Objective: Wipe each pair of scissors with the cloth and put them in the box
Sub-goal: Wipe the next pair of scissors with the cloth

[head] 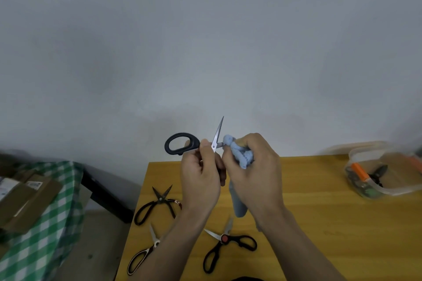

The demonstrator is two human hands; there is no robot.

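Note:
My left hand point(201, 178) grips an opened pair of black-handled scissors point(182, 143) above the table; one blade points up, the other runs right into the cloth. My right hand point(253, 169) holds a light blue cloth point(239, 155) wrapped round that second blade, with the cloth's tail hanging below. Three more pairs lie on the yellow wooden table point(319, 223): all-black ones point(157, 204), a black-and-white pair point(143, 255) partly under my left forearm, and a pair with a red pivot point(226, 244). The clear plastic box point(386, 173) at the far right holds black and orange-handled tools.
To the left of the table stands a surface with a green-checked cloth point(57, 212) and cardboard parcels point(25, 196). A dark bar point(102, 191) sits between them. A plain grey wall is behind.

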